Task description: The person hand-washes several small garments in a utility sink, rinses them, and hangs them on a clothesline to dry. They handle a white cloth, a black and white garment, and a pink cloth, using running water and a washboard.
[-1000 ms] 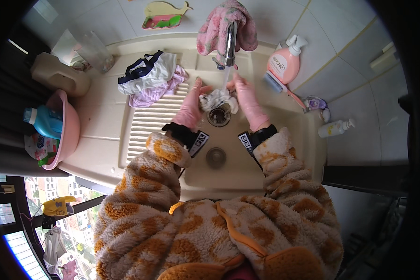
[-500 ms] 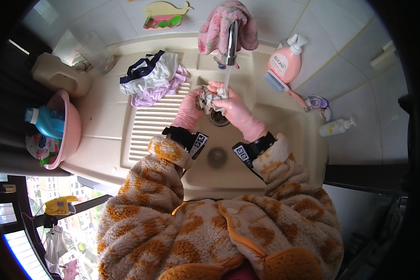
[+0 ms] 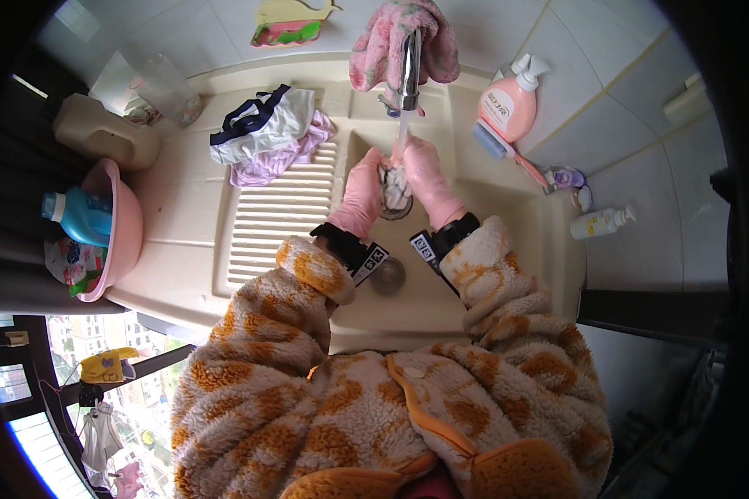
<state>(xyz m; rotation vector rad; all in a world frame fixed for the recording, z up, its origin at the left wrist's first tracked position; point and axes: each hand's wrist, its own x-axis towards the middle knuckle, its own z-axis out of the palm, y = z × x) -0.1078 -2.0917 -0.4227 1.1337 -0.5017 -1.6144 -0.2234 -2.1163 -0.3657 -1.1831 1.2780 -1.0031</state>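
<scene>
Both of my hands wear pink rubber gloves and meet under the running faucet (image 3: pixel 409 71), above the sink drain. My left hand (image 3: pixel 364 187) and my right hand (image 3: pixel 423 170) are closed on a wet, bunched white cloth (image 3: pixel 395 188), one from each side. Part of the cloth hangs down between the gloves over the drain. Water runs onto the right glove and the cloth. The fingertips are partly hidden behind the gloves. On the ribbed washboard (image 3: pixel 281 216) to the left lie a white garment with navy trim (image 3: pixel 266 129) and a lilac cloth (image 3: pixel 283 158).
A pink basin (image 3: pixel 126 229) holding a blue bottle (image 3: pixel 87 218) stands at the left. A pink towel (image 3: pixel 437 50) drapes over the faucet's back. To the right are a pink pump bottle (image 3: pixel 509 104), a brush (image 3: pixel 495 141) and a white pump bottle (image 3: pixel 601 223).
My hands have drawn closer together, the left moving right. The cloth, earlier spread between the fingers, now hangs lower between the gloves.
</scene>
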